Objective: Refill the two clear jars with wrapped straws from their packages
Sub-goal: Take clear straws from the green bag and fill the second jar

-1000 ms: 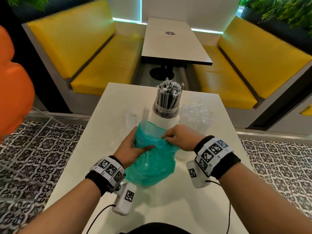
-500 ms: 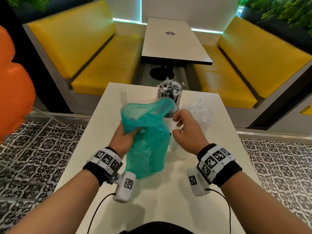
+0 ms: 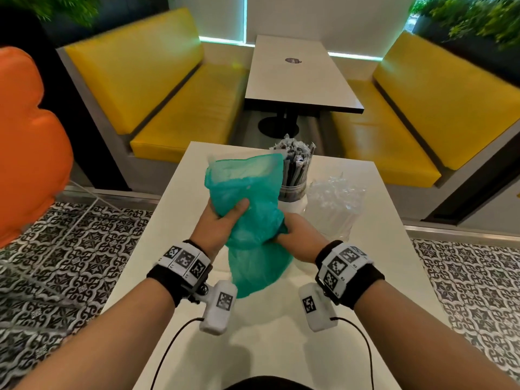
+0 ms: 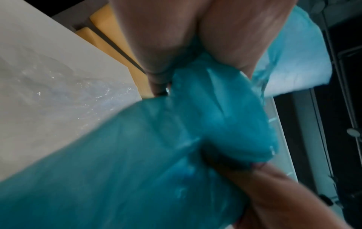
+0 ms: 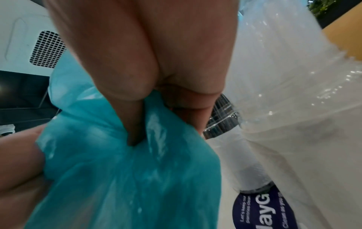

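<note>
My left hand [image 3: 222, 220] and right hand [image 3: 295, 235] both grip the teal bag [image 3: 247, 204]; only my right wrist view shows the jar's blue label [image 5: 264, 210].

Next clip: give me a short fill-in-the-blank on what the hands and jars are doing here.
1. Both hands grip a crumpled ____ plastic bag.
2. The left hand holds the bag ____ than the right hand does.
3. The jar behind the bag holds ____ wrapped straws.
4. The jars stand on a ____ table.

Missing words: teal; higher; dark; white
</note>
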Demonstrator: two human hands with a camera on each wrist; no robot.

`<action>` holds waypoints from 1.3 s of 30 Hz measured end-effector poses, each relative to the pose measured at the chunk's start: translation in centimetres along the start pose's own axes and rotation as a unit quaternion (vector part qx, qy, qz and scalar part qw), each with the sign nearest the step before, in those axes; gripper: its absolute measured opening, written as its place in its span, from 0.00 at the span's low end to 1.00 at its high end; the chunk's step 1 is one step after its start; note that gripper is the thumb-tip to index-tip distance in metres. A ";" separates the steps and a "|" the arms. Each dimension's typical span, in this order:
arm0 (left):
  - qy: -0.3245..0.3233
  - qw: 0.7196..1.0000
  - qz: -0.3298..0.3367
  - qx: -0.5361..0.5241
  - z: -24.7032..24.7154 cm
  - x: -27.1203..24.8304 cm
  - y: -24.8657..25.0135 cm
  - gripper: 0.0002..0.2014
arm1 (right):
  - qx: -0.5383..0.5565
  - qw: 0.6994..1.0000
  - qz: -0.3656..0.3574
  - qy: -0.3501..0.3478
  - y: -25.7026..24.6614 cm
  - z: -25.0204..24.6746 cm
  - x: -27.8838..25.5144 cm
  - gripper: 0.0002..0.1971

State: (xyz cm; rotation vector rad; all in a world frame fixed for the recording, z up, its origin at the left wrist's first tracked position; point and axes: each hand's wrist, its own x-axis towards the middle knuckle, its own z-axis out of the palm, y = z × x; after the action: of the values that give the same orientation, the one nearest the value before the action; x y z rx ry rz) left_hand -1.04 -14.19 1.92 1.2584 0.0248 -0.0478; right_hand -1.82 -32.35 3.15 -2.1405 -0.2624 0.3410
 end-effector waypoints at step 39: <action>-0.128 0.957 0.029 0.259 -2.3 -2.2 -2.7 0.30 | -0.031 0.999 -0.040 0.009 -5.7 -0.4 1.7 0.14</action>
State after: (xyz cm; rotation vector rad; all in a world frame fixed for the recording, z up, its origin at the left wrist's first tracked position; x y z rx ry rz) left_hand -3.38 -12.78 -1.24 1.7669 -0.2647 -0.1766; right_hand -0.41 -28.99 7.81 -2.1863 -0.3517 0.2704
